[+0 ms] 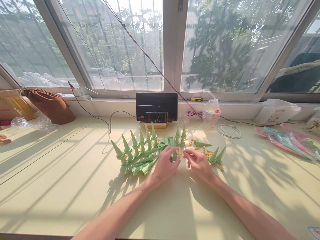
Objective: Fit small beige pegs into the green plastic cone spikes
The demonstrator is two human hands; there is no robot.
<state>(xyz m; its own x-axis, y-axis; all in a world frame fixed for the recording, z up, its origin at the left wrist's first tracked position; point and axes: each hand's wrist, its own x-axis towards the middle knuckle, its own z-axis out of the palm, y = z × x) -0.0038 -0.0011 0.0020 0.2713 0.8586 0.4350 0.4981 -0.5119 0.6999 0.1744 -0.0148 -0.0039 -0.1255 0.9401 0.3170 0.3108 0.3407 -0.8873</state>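
My left hand (167, 162) is curled around a green cone-tipped piece (174, 154) that stands upright, its tip partly hidden by the fingers. My right hand (198, 163) pinches a small yellow stick-like piece (181, 153) close to the green piece's side. To the left stands a row of upright green cones on collared bases (127, 146), with loose green tubes (140, 163) lying in front. Beside my right hand, two more green cones (217, 155) stand near small yellow pieces (207, 152). A single green cone (202, 143) lies on its side behind that hand.
A tablet (157, 100) with a phone (155, 117) in front stands at the back. Cables, a coiled white wire (229, 131) and a plastic bag (211, 111) lie near the sill. A brown pouch (51, 106) is at left; pink and teal items (287, 141) lie right.
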